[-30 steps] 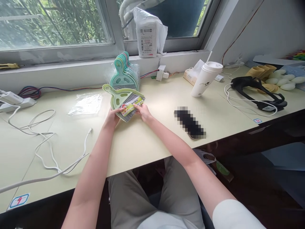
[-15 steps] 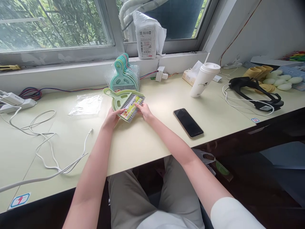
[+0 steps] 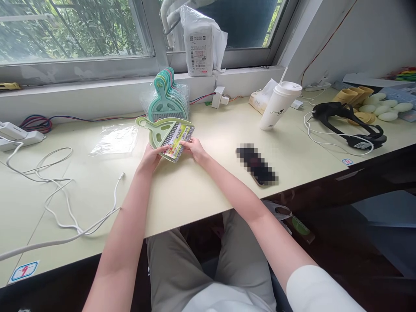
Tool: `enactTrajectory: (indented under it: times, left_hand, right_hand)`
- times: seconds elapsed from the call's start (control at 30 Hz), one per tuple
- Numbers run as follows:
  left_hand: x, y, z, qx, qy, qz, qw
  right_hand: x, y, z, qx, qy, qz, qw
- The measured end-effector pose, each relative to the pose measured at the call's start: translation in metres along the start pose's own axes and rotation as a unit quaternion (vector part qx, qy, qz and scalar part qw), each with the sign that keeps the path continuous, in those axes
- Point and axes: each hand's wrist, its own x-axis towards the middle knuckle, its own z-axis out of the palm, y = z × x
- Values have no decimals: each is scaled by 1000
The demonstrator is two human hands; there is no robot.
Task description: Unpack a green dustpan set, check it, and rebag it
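A small light-green dustpan-and-brush set [image 3: 152,129] is held tilted just above the desk, its ring handle toward the upper left. A printed card label lies over the grey bristles. My left hand [image 3: 152,158] grips the lower left edge, thumb across the front and other fingers mostly hidden beneath. On the right edge, my right hand [image 3: 196,150] closes with its fingers at the label and bristles. Right behind stands a row of similar sets [image 3: 165,105], teal at the front, partly in clear plastic wrapping. A flat clear plastic bag [image 3: 114,139] lies left of my hands.
White cables [image 3: 69,203] sprawl over the left of the desk [image 3: 191,199], near a power strip [image 3: 34,139]. To the right are a phone [image 3: 258,167], a lidded cup [image 3: 278,108] with a straw, a tissue pack [image 3: 258,102] and a black headset [image 3: 349,125]. A wrapped package [image 3: 199,52] stands on the windowsill.
The view has shifted slightly, with the desk items a little higher in the picture. Both hands keep their hold on the dustpan-and-brush set, which has hardly moved. The phone now appears pixelated.
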Motion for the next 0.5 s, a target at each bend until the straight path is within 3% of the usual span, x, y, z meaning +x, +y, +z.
enactTrajectory:
  times: [0.23,0.33,0.4,0.47,0.5]
  left_hand:
    - [7,-5,-4,23,-2,1,1000]
    - [15,-2,-15,104,100,36,989]
    - [16,3,-28,225,223,97,944]
    - [14,8,-44,383,321,157,852]
    - [11,10,-52,450,344,166,807]
  right_hand:
    - [0,0,0,10,8,-9,1000]
    - [1,-2,-2,6,9,-13,1000]
    - [1,-3,-4,3,15,-11,1000]
    - [2,-3,-5,3,21,-10,1000]
    - [2,-3,-6,4,22,-11,1000]
